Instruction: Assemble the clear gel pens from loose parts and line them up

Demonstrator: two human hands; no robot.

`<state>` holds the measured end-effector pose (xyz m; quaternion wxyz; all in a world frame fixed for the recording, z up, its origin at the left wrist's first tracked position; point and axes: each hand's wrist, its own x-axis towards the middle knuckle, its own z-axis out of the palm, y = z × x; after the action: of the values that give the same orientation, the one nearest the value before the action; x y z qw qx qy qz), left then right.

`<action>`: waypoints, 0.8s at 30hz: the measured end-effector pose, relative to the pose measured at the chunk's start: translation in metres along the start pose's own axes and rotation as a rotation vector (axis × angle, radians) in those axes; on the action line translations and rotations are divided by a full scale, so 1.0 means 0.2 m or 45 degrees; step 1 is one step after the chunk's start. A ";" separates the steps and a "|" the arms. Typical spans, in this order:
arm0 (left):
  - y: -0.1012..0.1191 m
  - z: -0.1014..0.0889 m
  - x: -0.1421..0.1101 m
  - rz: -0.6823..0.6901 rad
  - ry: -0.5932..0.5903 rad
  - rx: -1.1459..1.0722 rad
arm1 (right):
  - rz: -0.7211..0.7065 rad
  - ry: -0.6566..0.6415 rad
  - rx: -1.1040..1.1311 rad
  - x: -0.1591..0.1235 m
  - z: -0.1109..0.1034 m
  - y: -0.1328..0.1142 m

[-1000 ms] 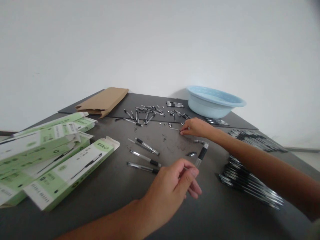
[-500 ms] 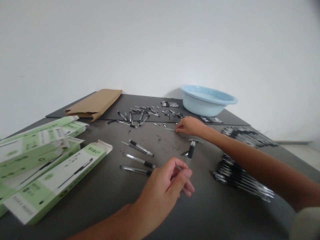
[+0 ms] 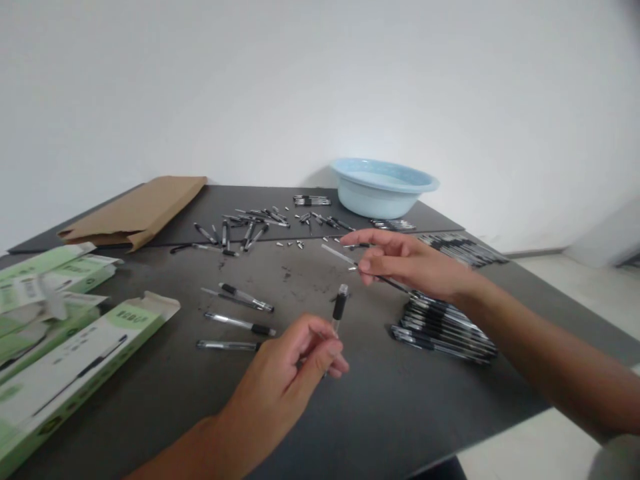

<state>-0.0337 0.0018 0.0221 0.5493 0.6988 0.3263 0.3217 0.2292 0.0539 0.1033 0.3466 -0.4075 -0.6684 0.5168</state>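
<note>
My left hand is closed around a clear pen barrel with a black grip, held nearly upright, grip end up. Above and to its right, my right hand pinches a pen refill between thumb and fingers. The refill's pale translucent end points left, and its dark part runs under the palm. Several pens lie left of my left hand. Beneath my right forearm is a pile of pens with black grips. Small metal tips are scattered beyond the hands.
Green-and-white pen boxes fill the left side. A brown paper bag lies at the back left, a light blue basin at the back right. Loose pen parts spread across the back, and a row of pens lies to the right.
My right hand has lifted the refill off the table and brought it nearer, to the right. My left hand still holds the barrel. The view has turned to the right.
</note>
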 end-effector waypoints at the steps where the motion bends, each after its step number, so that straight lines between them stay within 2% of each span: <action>1: 0.00 -0.01 0.00 0.000 -0.002 0.034 | 0.013 -0.013 0.104 -0.03 0.01 0.01; 5: 0.00 -0.02 0.01 -0.009 -0.001 0.170 | 0.022 -0.048 0.505 -0.10 0.04 0.05; 7: 0.00 -0.03 0.01 0.003 -0.013 0.227 | -0.004 -0.061 0.593 -0.12 0.03 0.07; 9: 0.00 -0.04 0.01 0.026 -0.033 0.299 | -0.079 -0.009 0.591 -0.14 0.02 0.07; 12: -0.01 -0.04 0.01 0.057 -0.053 0.425 | -0.230 0.191 0.540 -0.17 0.02 0.06; 15: 0.01 -0.03 0.01 0.067 -0.033 0.473 | -0.295 0.344 0.500 -0.21 0.06 0.03; 20: 0.03 0.00 0.01 0.012 0.036 0.458 | -0.346 0.378 0.411 -0.27 0.15 -0.04; 24: 0.02 0.00 0.01 0.033 0.048 0.446 | -0.361 0.391 0.311 -0.30 0.19 -0.05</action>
<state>-0.0324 0.0024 0.0267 0.4088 0.7818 0.3785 0.2801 0.2192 -0.0165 0.1022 0.5598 -0.3383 -0.5911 0.4720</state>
